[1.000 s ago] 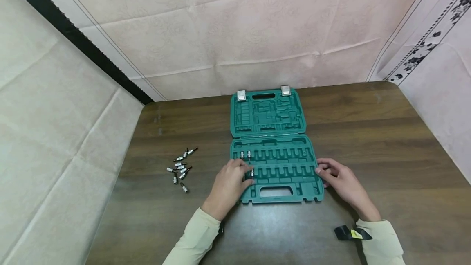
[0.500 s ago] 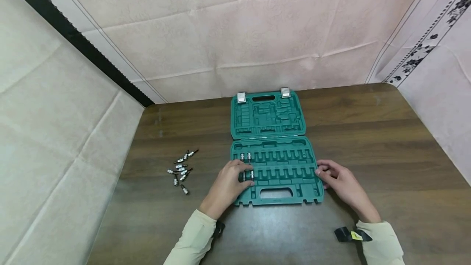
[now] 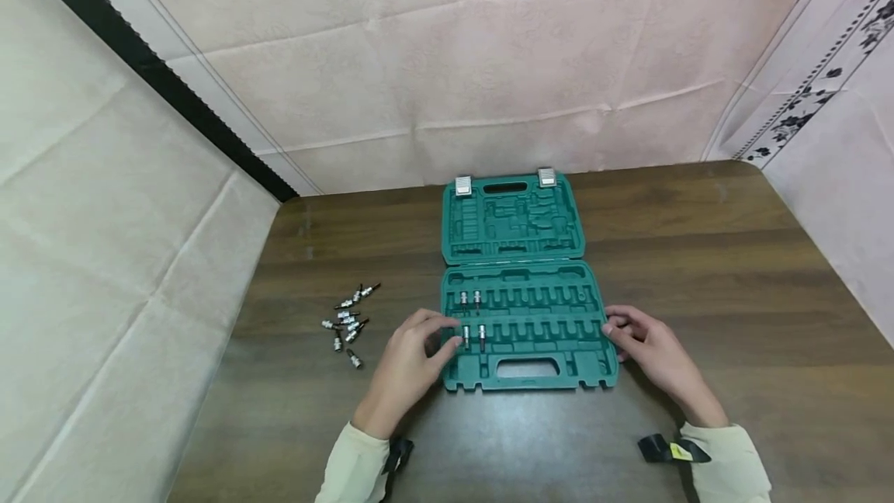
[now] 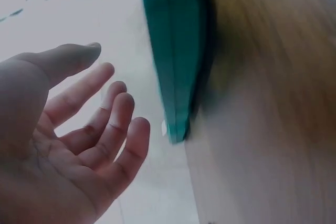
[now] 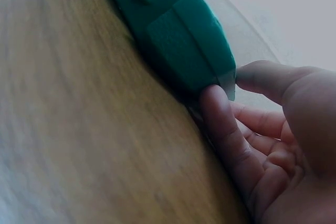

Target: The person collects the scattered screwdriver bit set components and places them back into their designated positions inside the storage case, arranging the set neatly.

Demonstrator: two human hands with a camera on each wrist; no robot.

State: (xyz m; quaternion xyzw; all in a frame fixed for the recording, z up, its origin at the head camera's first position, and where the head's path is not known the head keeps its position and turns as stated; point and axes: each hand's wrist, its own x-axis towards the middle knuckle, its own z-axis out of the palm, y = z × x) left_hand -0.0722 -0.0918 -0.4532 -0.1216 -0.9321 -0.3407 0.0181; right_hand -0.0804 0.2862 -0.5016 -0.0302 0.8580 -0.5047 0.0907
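Note:
A green plastic socket case [image 3: 583, 367] lies open on the table, its lid [image 3: 513, 247] folded back. Two bit sockets [image 3: 477, 299] sit in the upper row of slots, at the left end. Below them, two more bit sockets [image 3: 482, 338] occupy the lower row. My left hand [image 3: 408, 363] hovers by the case's left edge, fingers loosely spread and holding nothing; the left wrist view shows its palm [image 4: 58, 166] apart from the case side [image 4: 176, 40]. My right hand [image 3: 656, 355] pinches the case's right edge between thumb and forefinger [image 5: 218, 111].
Several loose bit sockets [image 3: 348, 319] lie in a scattered group on the wooden table [image 3: 698, 254], left of the case. Two metal latches [image 3: 547, 177] stand at the lid's far edge. Pale cloth [image 3: 489, 60] hangs behind the table.
My left hand has drawn back leftward from the lower row, leaving two bit sockets there in plain view; its fingers have parted. My right hand stays at the case edge.

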